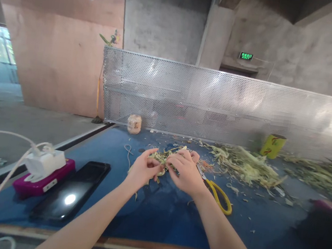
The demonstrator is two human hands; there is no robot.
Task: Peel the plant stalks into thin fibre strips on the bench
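Note:
My left hand [145, 168] is closed, its thumb and fingers pinching a small bunch of pale yellow-green dry husk strips [161, 156]. Beside it, my right hand [185, 168] is closed on the same strips from the other side, its fingers bent over them. The two hands nearly meet, and the exact grip of the fingertips is partly hidden. Loose strip ends stick out above and below the fingers. Scissors with yellow handles [225, 202] lie on the blue tabletop [158, 225] just right of my right hand, their blades partly covered by it.
To the right lie a husk pile [247, 168] and a yellow can [273, 146]. A jar [134, 124] stands near the perforated metal panel [184, 98]. At left are a black phone [73, 190] and a magenta power strip [44, 184] with white chargers. A dark blurred object [323, 231] sits at right.

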